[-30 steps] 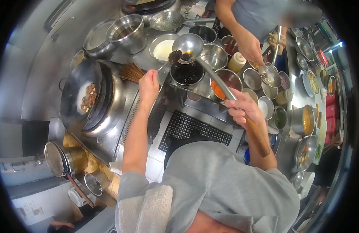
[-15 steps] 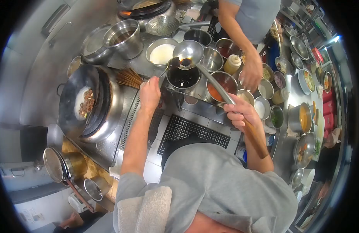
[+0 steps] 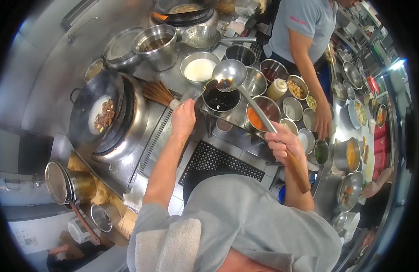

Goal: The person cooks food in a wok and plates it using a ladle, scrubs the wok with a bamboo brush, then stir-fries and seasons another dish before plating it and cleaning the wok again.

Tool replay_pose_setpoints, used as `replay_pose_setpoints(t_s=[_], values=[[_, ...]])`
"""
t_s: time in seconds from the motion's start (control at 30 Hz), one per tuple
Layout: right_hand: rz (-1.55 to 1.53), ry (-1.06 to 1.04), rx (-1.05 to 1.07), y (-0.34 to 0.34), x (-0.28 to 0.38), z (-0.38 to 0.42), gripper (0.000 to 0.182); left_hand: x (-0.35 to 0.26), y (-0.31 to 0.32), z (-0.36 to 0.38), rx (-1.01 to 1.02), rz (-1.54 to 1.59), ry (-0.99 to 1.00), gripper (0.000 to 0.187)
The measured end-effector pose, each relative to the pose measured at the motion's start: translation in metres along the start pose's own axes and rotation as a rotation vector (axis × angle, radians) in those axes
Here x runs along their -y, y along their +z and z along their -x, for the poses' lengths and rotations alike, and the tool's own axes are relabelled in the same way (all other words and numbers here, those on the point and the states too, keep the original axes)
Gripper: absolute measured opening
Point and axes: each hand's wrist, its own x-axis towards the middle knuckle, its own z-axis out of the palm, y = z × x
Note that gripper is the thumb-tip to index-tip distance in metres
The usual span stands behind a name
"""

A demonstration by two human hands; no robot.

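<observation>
My right hand (image 3: 284, 141) is wrapped around the long handle of a big wok ladle (image 3: 233, 71), near its wooden end. Some dark sauce (image 3: 224, 84) lies in the ladle's bowl, which hangs over the row of pots. With my left hand (image 3: 183, 119) I grip the thin handle of a small spoon (image 3: 210, 85), its dark-coated end at the ladle's rim. Just below both is a pot of dark sauce (image 3: 221, 99). A pot of white liquid (image 3: 199, 68) stands behind it.
At left, a wok (image 3: 89, 102) on a burner holds meat pieces (image 3: 105, 115). A bamboo brush (image 3: 158, 92) lies beside it. A co-worker's hand (image 3: 324, 120) reaches over several containers at right. A squeeze bottle (image 3: 277, 89) stands among the pots. A strainer (image 3: 201, 36) lies at the back.
The co-worker's hand has moved right and nearer, away from the squeeze bottle. The camera view has shifted slightly. My hands still hold the ladle and the spoon over the dark sauce.
</observation>
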Motion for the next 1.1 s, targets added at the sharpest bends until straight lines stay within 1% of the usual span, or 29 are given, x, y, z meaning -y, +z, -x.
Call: replay_pose_setpoints(t_s=[0.07,0.17,0.2,0.27,0.3,0.33,0.4,0.47,0.5,0.53,0.6,0.67,0.73,0.83,0.9,0.93,1.0,1.03,1.1], values=[[0.023,-0.011,-0.022,0.001,0.001,0.000,0.054,-0.006,-0.004,0.013,0.038,-0.008,-0.043,0.013],[0.125,-0.038,-0.056,0.006,0.008,-0.005,0.053,-0.014,0.011,0.024,0.174,-0.030,-0.140,0.015],[0.175,-0.041,-0.062,0.010,0.010,-0.009,0.053,-0.017,0.025,0.019,0.196,0.001,-0.126,0.014],[0.244,-0.041,-0.054,0.034,0.014,-0.017,0.055,-0.036,0.043,-0.001,0.300,-0.003,-0.229,0.010],[0.285,-0.037,-0.038,0.050,0.015,-0.022,0.056,-0.038,0.058,-0.003,0.307,-0.025,-0.198,0.014],[0.332,-0.030,-0.008,0.065,0.016,-0.034,0.057,-0.057,0.037,-0.018,0.417,0.022,-0.238,0.023],[0.315,0.008,0.145,0.086,0.008,-0.065,0.055,-0.088,-0.024,-0.019,0.348,-0.020,-0.182,0.029],[0.251,0.054,0.297,0.115,-0.010,-0.105,0.054,-0.071,-0.045,0.021,0.168,0.063,-0.081,0.034],[0.339,0.085,0.290,0.135,-0.017,-0.126,0.053,-0.057,-0.057,0.045,0.183,0.128,-0.076,0.033],[0.345,0.139,0.317,0.150,-0.030,-0.154,0.054,-0.042,-0.067,0.068,0.205,0.207,-0.063,0.032],[0.341,0.206,0.331,0.177,-0.059,-0.216,0.055,-0.011,-0.096,0.106,0.559,0.218,-0.179,0.027],[0.493,0.285,0.432,0.211,-0.096,-0.271,0.054,0.011,-0.116,0.136,0.492,0.297,-0.313,0.024],[0.804,0.304,0.453,0.246,-0.139,-0.316,0.055,0.027,-0.143,0.154,0.411,0.339,-0.427,0.024],[1.319,0.256,0.680,0.269,-0.193,-0.360,0.061,0.039,-0.200,0.163,0.226,0.336,-0.585,0.025],[1.501,0.273,0.732,0.273,-0.170,-0.343,0.066,0.042,-0.222,0.171,0.105,0.336,-0.660,0.024],[1.589,0.275,0.766,0.274,-0.162,-0.337,0.068,0.045,-0.231,0.174,0.084,0.329,-0.676,0.024],[1.689,0.152,0.706,0.278,-0.170,-0.346,0.070,0.050,-0.239,0.173,0.019,0.316,-0.715,0.022],[1.735,0.099,0.665,0.274,-0.174,-0.347,0.072,0.051,-0.240,0.165,-0.053,0.286,-0.681,0.021],[1.663,0.130,0.637,0.268,-0.196,-0.354,0.072,0.065,-0.238,0.131,-0.199,0.200,-0.598,0.019]])
